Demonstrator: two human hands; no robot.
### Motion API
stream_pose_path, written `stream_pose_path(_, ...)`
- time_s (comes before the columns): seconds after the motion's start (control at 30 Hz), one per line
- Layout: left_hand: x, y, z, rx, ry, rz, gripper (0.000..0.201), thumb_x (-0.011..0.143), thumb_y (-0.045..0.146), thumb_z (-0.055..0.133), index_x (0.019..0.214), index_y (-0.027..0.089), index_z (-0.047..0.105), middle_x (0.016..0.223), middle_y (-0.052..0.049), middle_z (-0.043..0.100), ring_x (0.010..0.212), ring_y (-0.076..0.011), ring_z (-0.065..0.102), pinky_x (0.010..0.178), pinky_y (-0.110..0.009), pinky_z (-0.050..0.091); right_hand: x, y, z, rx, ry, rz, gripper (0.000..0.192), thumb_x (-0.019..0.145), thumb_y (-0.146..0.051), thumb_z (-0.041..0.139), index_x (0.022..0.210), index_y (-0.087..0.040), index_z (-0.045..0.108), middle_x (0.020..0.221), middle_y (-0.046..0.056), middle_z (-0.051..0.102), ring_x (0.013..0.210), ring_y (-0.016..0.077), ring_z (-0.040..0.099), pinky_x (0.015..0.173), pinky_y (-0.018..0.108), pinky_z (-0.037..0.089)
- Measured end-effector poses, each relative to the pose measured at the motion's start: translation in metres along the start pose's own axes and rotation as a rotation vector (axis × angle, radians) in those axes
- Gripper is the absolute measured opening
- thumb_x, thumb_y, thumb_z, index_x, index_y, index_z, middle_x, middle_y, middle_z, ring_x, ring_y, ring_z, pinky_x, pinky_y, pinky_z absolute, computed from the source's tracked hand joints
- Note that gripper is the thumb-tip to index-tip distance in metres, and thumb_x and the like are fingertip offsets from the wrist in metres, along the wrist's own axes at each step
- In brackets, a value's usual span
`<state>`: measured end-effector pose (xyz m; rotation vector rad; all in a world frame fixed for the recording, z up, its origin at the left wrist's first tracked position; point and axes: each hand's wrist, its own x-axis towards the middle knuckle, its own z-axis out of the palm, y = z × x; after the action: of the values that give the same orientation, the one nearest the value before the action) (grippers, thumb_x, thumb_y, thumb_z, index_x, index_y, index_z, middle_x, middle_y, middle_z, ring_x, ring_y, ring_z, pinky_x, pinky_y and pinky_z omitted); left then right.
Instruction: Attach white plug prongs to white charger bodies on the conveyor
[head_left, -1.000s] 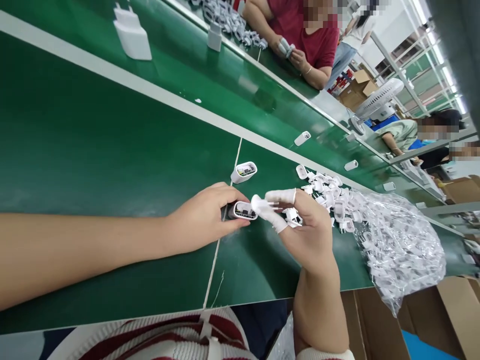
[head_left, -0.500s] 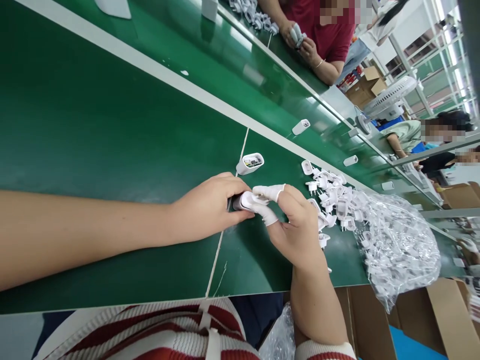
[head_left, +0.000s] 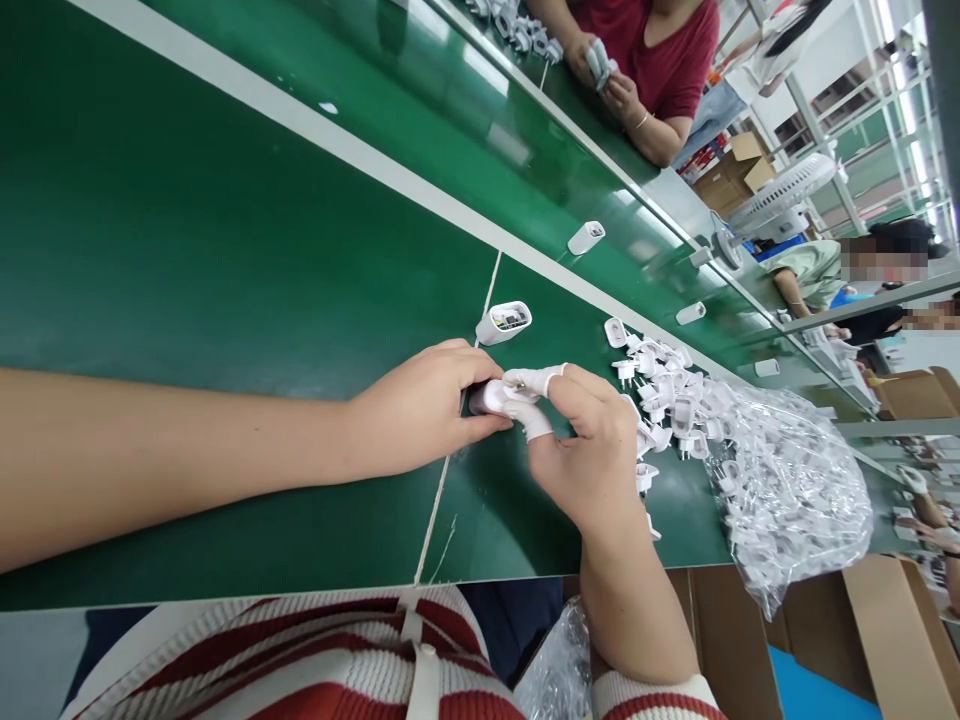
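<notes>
My left hand point(head_left: 416, 410) grips a white charger housing point(head_left: 486, 399) between thumb and fingers, just above the green table. My right hand point(head_left: 589, 445), with white finger cots on thumb and forefinger, pinches a white plug cap point(head_left: 516, 388) with metal pins against the housing's end. The fingers partly hide the cap, and I cannot tell how fully it is seated. Just beyond my left fingers stands another white charger housing point(head_left: 495, 326), its open end showing a circuit board inside.
Right of my hands lie loose plug caps point(head_left: 660, 385) in a pile, spilling from a clear plastic bag point(head_left: 802, 500). White housings point(head_left: 586, 238) sit on the shiny green belt point(head_left: 480, 150) beyond the pale strip. Across it, a person in red point(head_left: 645, 60) handles white parts. A cardboard box point(head_left: 817, 630) stands below the table edge.
The plug cap and housing now look closer together in my hands. Housings on the belt have shifted left, and the view has moved slightly. Both hands keep their grip.
</notes>
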<state>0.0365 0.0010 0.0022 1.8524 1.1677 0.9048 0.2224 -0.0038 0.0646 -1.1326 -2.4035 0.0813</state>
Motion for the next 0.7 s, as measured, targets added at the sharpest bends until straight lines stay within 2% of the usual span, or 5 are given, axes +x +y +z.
stream_pose_path(0.23, 0.0, -0.001, -0.001, 0.006, -0.001, 0.011, 0.023, 0.083, 0.043, 0.068, 0.09, 0.021, 0.07, 0.09, -0.004, 0.071, 0.093, -0.0269, 0.061, 0.079, -0.037, 0.048, 0.002, -0.007, 0.003, -0.143, 0.063, -0.032, 0.018, 0.082, -0.008, 0.058, 0.077, -0.024, 0.062, 0.07, 0.0, 0.063, 0.071, 0.0191, 0.063, 0.096, 0.039, 0.055)
stream_pose_path(0.37, -0.001, 0.0, 0.0, 0.003, 0.001, -0.005, 0.025, 0.083, 0.044, 0.067, 0.09, 0.021, 0.07, 0.089, -0.004, 0.071, 0.093, -0.027, 0.061, 0.079, -0.037, 0.048, 0.002, -0.005, 0.002, -0.111, 0.02, -0.018, 0.02, 0.081, -0.008, 0.056, 0.087, -0.024, 0.067, 0.077, -0.001, 0.069, 0.075, 0.0175, 0.067, 0.112, 0.042, 0.048)
stream_pose_path(0.5, -0.001, 0.006, 0.002, 0.016, 0.01, 0.015, 0.03, 0.084, 0.047, 0.065, 0.097, 0.021, 0.071, 0.092, -0.004, 0.072, 0.092, -0.0273, 0.063, 0.08, -0.038, 0.049, -0.001, 0.002, 0.0, 0.045, -0.007, 0.055, 0.014, 0.09, -0.019, 0.063, 0.099, -0.025, 0.071, 0.083, -0.002, 0.073, 0.078, 0.0159, 0.07, 0.123, 0.049, 0.036)
stream_pose_path(0.63, 0.001, 0.017, -0.02, 0.009, -0.192, -0.085, 0.03, 0.081, 0.048, 0.072, 0.097, 0.023, 0.075, 0.087, -0.002, 0.074, 0.079, -0.0247, 0.067, 0.067, -0.033, 0.05, -0.001, 0.03, -0.01, 0.346, -0.033, 0.162, 0.05, 0.094, -0.042, 0.067, 0.141, -0.028, 0.058, 0.12, 0.004, 0.075, 0.107, 0.0209, 0.072, 0.12, 0.049, 0.041)
stream_pose_path(0.7, 0.008, 0.02, -0.042, -0.024, -0.314, -0.154, 0.034, 0.078, 0.049, 0.079, 0.101, 0.024, 0.077, 0.087, 0.0, 0.076, 0.076, -0.023, 0.069, 0.065, -0.031, 0.051, 0.0, 0.052, -0.014, 0.302, 0.022, 0.271, 0.054, 0.099, -0.046, 0.059, 0.148, -0.026, 0.05, 0.142, 0.01, 0.064, 0.131, 0.0254, 0.061, 0.118, 0.048, 0.043)
